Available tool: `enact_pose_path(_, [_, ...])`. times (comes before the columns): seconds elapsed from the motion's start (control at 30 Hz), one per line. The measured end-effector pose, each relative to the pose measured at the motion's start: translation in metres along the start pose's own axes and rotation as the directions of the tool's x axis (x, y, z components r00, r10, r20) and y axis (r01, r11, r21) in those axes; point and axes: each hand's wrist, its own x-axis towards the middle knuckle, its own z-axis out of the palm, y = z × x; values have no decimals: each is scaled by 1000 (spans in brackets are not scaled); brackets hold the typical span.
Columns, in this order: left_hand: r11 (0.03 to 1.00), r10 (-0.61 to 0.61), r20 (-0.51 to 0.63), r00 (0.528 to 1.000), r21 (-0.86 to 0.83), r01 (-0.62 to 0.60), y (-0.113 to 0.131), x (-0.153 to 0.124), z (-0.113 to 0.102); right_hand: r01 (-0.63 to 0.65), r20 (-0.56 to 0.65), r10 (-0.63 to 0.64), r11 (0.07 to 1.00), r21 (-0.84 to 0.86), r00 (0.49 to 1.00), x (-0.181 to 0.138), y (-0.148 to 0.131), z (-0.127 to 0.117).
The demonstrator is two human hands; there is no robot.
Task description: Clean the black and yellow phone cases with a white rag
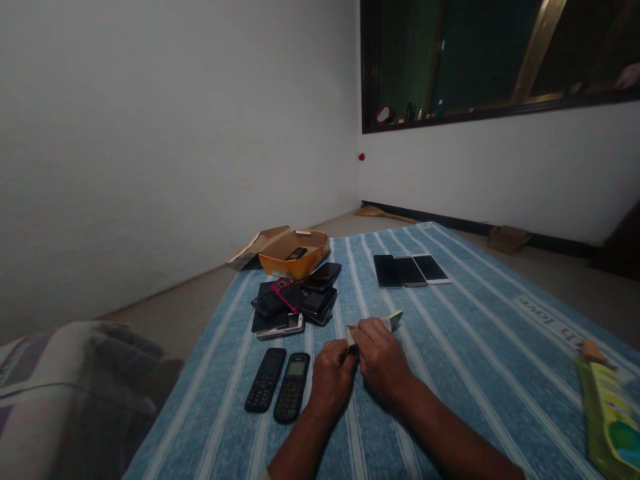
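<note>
My left hand and my right hand meet over the middle of the striped blue cloth, fingers closed. Between them a small dark object shows, mostly hidden by the fingers. From under my right hand sticks out a pale, thin flap with a yellow-green edge; whether it is cloth, paper or card I cannot tell. Just left of my left hand lie two black keypad phones, one with a grey screen and one with a dark screen, side by side.
Behind them lies a pile of phones, beside an open orange box holding a dark phone. Three large-screen phones lie in a row farther right. A yellow-green packet rests at the right edge. Walls stand behind.
</note>
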Motion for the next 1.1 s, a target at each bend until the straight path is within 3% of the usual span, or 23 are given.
enact_pose_path(0.33, [998,53,8,999,30,-54,4,1,0,61,15,-60,997,-53,998,-9,3,7])
enact_pose_path(0.63, [997,56,5,998,45,-56,-1,0,2,-66,-46,57,971,-232,997,-12,67,-10])
enact_pose_path(0.9, [996,74,7,997,44,-75,0,3,0,92,-56,-102,981,-169,993,-19,22,15])
enact_pose_path(1.0, [996,75,10,997,42,-76,-1,3,0,110,-58,-121,980,-164,991,-20,30,14])
enact_pose_path(1.1, [997,68,2,998,40,-68,-3,3,0,37,-77,-54,978,-207,996,-19,55,3])
